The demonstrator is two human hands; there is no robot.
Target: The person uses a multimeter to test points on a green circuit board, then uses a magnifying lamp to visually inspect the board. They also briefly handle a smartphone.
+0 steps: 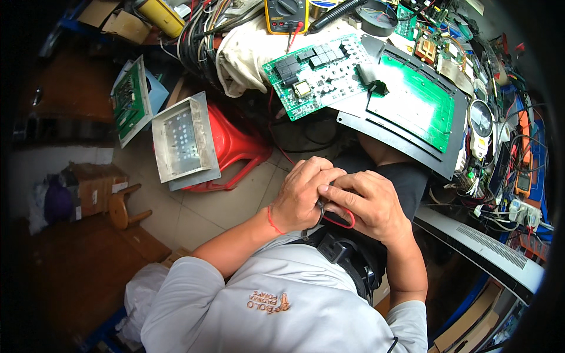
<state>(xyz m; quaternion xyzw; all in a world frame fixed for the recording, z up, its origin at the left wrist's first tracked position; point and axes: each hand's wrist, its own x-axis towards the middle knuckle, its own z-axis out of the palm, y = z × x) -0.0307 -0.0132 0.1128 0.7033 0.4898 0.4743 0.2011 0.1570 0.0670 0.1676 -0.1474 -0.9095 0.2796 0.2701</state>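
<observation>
Pinching a thin red wire (340,222) loop, left hand (303,194) and right hand (368,205) are closing together; green circuit board (321,73) lying at twelve o'clock.

Open tiled floor (223,203) left of left hand (303,194): free passage there. Beyond it red plastic stool (235,141) with metal panel (183,141) blocks. Ahead of right hand (368,203), black plate (406,135) overhangs lap. Green circuit board (318,73) and wire tangle (500,176) crowd desk (482,247) to right.
</observation>
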